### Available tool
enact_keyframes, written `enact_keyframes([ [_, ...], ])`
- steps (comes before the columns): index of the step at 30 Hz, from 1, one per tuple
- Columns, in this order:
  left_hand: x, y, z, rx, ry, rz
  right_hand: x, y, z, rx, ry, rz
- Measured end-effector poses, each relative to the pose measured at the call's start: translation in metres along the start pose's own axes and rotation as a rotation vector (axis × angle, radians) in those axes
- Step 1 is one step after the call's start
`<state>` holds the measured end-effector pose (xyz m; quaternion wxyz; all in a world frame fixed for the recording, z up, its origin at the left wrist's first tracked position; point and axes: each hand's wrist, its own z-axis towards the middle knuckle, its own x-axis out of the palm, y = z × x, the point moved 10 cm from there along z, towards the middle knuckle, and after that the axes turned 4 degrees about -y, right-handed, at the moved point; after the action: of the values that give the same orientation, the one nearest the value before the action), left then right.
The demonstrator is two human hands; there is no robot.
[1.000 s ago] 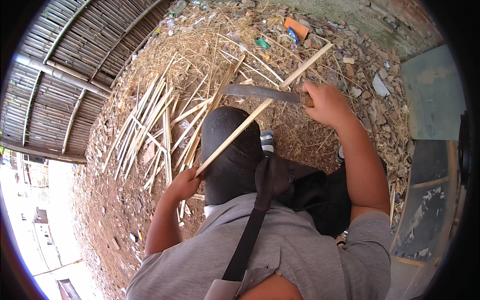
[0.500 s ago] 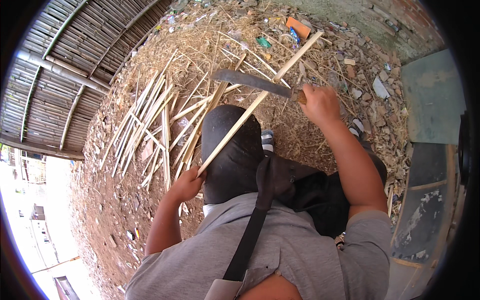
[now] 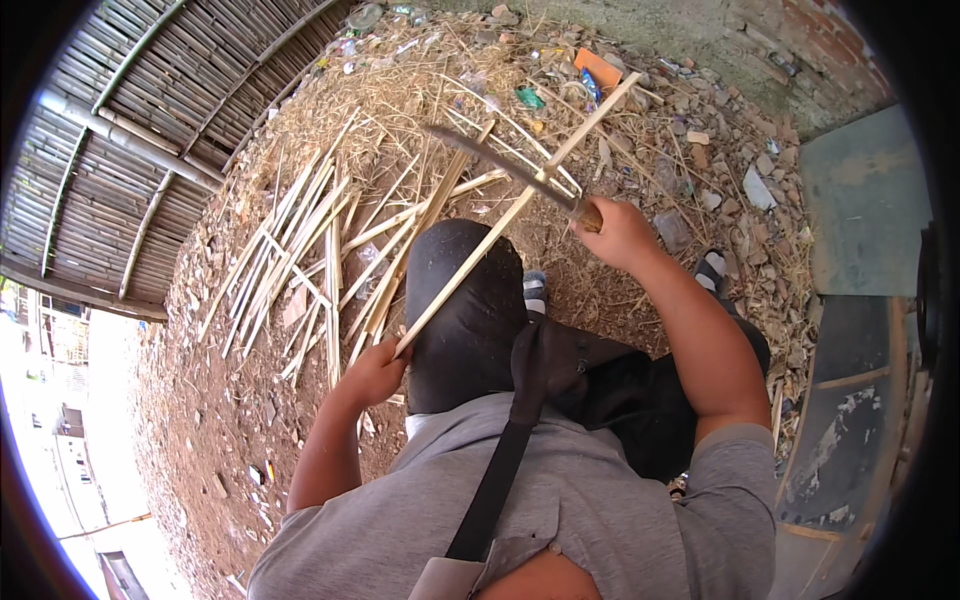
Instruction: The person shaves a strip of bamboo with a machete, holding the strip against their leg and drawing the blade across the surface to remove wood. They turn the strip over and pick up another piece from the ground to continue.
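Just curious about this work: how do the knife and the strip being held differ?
The knife is dark-bladed, the strip pale. The strip looks straight and longer, the knife slightly curved and shorter. The right hand holds the knife, the left hand the strip. Both are narrow.

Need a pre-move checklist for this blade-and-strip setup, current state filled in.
1. Left hand gripping the pale strip at its near end: ok.
2. Right hand closed on the brown handle of the knife: ok.
3. Left hand away from the blade: ok, the blade crosses nearer the strip's far end.
4. Blade touching the strip: cannot tell, they cross in view but contact is unclear.
5. Left knee out of the strip's line: not ok, the strip passes over it in view.
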<state>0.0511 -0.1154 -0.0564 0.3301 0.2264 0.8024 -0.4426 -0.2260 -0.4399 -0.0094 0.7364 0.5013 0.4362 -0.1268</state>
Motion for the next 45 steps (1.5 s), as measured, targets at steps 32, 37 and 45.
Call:
enact_keyframes([
  [32,-0.01,-0.011,-0.019,0.013,-0.224,0.296,-0.001,0.066,-0.029,-0.411,0.098,-0.219],
  [37,-0.016,-0.012,-0.025,0.014,-0.24,0.305,-0.02,-0.004,0.004,-0.108,-0.046,-0.312],
  [45,-0.011,0.003,-0.021,0.003,-0.202,0.192,-0.01,-0.003,0.003,-0.239,-0.162,-0.359],
])
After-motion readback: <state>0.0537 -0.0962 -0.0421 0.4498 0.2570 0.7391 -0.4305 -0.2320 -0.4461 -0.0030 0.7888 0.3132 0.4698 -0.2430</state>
